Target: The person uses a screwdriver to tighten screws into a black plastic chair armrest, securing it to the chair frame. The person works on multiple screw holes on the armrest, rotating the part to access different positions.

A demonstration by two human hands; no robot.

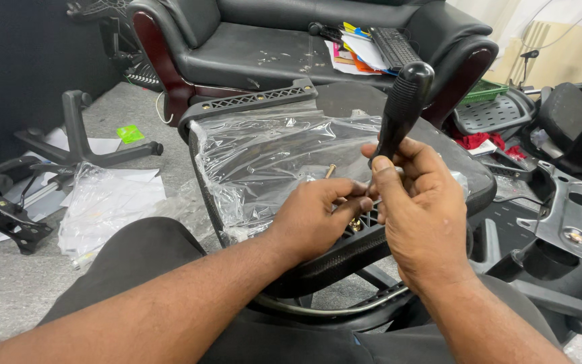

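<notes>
Head view: a black-handled screwdriver [402, 101] is held upright over a plastic-wrapped chair seat [271, 155] resting on the lap

Head view: the right hand [415, 209] is closed around the lower shaft of the screwdriver, wrist bent inward, knuckles toward the camera; the left hand [314, 216] is curled with its fingertips pinched at the tool's tip, where a brass-coloured screw [330, 171] stands just beside them at the seat's black rim [345, 253]. The tip could be slipped off the screw head, judged from the tilted handle, and the left fingertips could be jabbed, being so close. The screw could be dropped to the floor [8, 290] among the loose plastic bags [109, 202], since the seat is only balanced on the lap
</notes>
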